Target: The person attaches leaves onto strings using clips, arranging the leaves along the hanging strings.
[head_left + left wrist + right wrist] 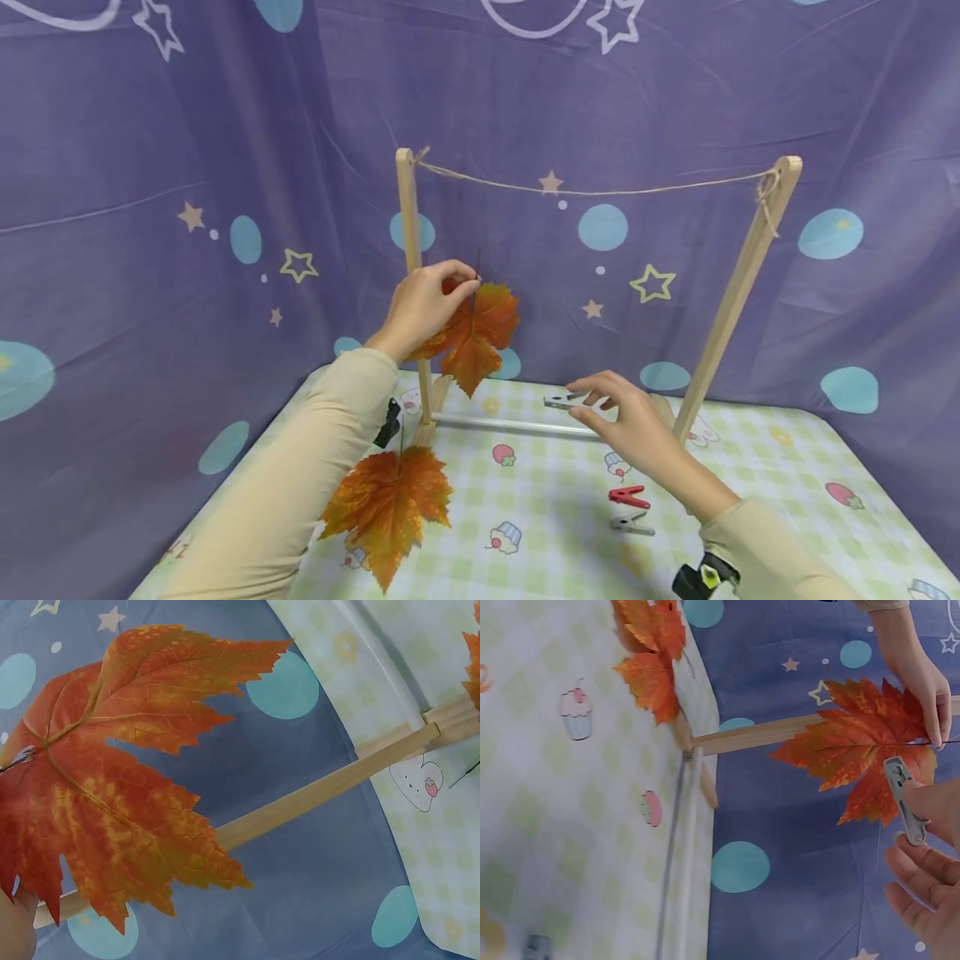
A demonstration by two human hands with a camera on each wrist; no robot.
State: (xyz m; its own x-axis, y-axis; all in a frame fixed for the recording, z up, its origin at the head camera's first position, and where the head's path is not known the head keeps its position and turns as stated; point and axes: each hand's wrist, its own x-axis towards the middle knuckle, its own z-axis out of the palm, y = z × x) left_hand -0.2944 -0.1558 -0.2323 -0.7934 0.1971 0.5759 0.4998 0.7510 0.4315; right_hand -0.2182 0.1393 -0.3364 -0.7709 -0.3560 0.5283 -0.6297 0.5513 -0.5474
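In the head view my left hand (pixel 429 304) pinches an orange-red maple leaf (pixel 474 337) near the base of its stem, and the leaf hangs below the fingertips. That leaf (pixel 142 772) fills much of the left wrist view, where only a bit of the hand shows at the lower left corner. My right hand (pixel 626 412) pinches a grey clothespin (pixel 561 402) between thumb and fingers. Seen from the right wrist, the clothespin (pixel 904 799) overlaps the held leaf (pixel 870 742). Both hands are lower than the twine (pixel 600 192), which sags between two wooden posts.
The left post (pixel 409 208) and right post (pixel 738 292) are joined low down by a white rod (pixel 517 426). A second maple leaf (pixel 393 504) lies on the checked tablecloth (pixel 555 500). A red clothespin (pixel 628 497) and another grey clothespin (pixel 632 524) lie below my right hand.
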